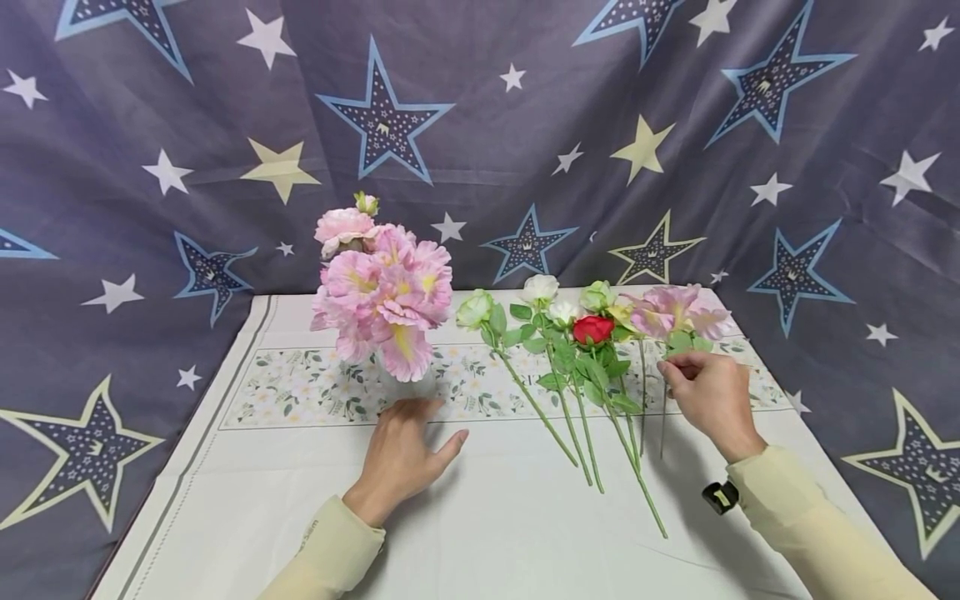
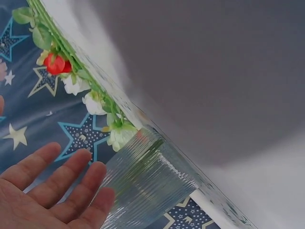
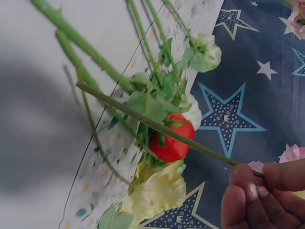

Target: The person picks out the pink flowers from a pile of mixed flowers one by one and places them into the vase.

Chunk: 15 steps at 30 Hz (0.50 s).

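My right hand (image 1: 712, 400) pinches the thin stem (image 3: 143, 120) of a pink artificial flower (image 1: 667, 310) between thumb and fingertips. Its bloom sits above the hand, and the bare stem end points down over the table. Fingers extended, my left hand (image 1: 401, 454) is beside a clear ribbed vase (image 2: 152, 176); in the head view the hand and blooms mostly hide that vase. Large pink flowers (image 1: 384, 292) rise from it, with green stems visible through its wall. Between the hands lie a red rose (image 1: 592, 330), white roses (image 1: 542, 288) and pale green roses (image 1: 475, 308).
A white tablecloth (image 1: 480, 517) with a floral printed band covers the table. Dark star-patterned fabric (image 1: 465, 125) hangs behind and at both sides. A yellow flower (image 3: 159, 193) lies close to the red rose. A small black object (image 1: 721, 497) is at the right cuff.
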### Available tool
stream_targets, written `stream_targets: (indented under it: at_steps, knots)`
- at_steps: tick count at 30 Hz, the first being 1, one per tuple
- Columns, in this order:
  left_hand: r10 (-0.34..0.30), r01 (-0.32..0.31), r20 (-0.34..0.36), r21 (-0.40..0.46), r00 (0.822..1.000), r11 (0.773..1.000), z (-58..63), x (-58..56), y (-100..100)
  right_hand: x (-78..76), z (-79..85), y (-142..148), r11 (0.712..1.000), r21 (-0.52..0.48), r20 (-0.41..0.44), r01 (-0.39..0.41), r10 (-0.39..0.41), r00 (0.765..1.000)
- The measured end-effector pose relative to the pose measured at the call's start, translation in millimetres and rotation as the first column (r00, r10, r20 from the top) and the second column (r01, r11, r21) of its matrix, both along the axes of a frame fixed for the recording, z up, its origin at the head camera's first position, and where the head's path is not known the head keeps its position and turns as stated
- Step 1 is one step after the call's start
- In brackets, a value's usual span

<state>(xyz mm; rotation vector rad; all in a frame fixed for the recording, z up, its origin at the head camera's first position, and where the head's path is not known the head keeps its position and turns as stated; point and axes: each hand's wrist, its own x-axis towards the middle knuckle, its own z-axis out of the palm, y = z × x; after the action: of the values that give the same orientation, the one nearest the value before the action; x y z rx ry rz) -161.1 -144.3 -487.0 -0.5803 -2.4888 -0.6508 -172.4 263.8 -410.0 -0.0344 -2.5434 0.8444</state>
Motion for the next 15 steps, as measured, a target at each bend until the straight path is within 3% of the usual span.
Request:
stream_targets:
  at_steps: [9,15]
  knots:
    - [-0.019,0.019,-0.026,0.008,0.999,1.000,-0.1,-2.4,3,0.5,3.0,-18,0.998,-0.053,-0.045,-0.036,0.034,0.998]
    - [-0.021,0.021,-0.008,0.010,1.000,1.000,1.1,-2.7,6,-1.9,3.1,-28,0.996,-0.065,-0.083,-0.057,0.052,0.995]
